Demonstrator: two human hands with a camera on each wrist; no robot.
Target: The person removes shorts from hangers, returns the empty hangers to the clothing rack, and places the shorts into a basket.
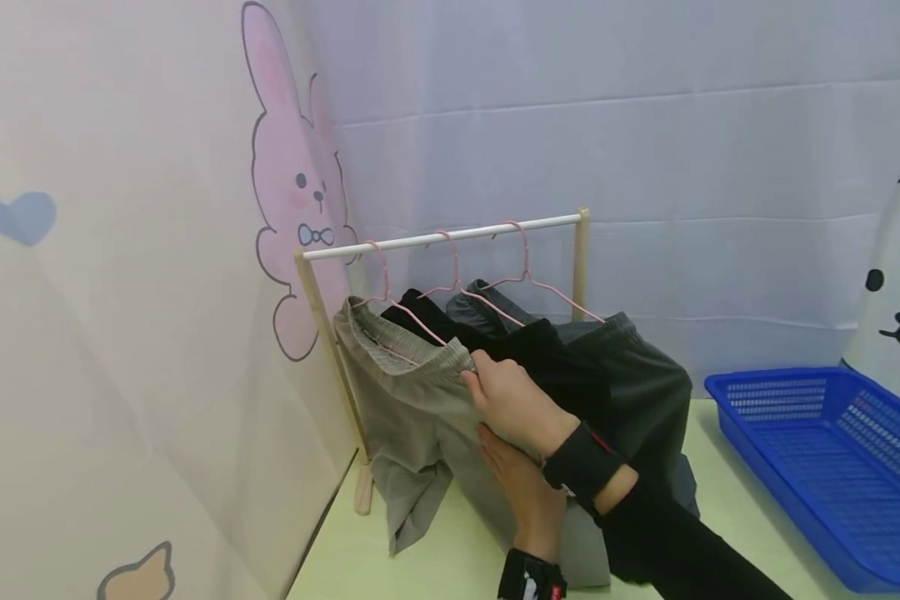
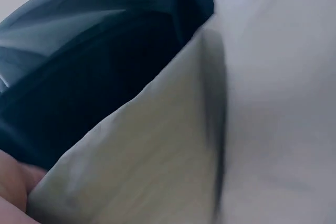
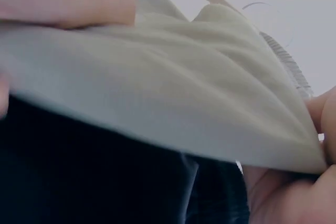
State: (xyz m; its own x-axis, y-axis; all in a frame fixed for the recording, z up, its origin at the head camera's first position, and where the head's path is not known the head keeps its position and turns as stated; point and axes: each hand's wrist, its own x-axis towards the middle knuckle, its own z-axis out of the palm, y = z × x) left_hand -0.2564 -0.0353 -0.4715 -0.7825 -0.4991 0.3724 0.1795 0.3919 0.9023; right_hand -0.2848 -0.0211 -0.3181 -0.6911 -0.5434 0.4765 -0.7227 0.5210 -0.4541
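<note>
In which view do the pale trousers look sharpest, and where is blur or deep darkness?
Head view: the pale trousers look sharpest; left wrist view: they look soft, details faint; right wrist view: their lower left edge blurred, the dark cloth below nearly black.

A blue basket [image 1: 862, 487] sits on the pale yellow table [image 1: 450, 567], at the right. Around it hang white curtains [image 1: 645, 150] — printed with a pink rabbit [image 1: 292, 200], a blue heart [image 1: 17, 217] and a white animal [image 1: 888, 283].
</note>
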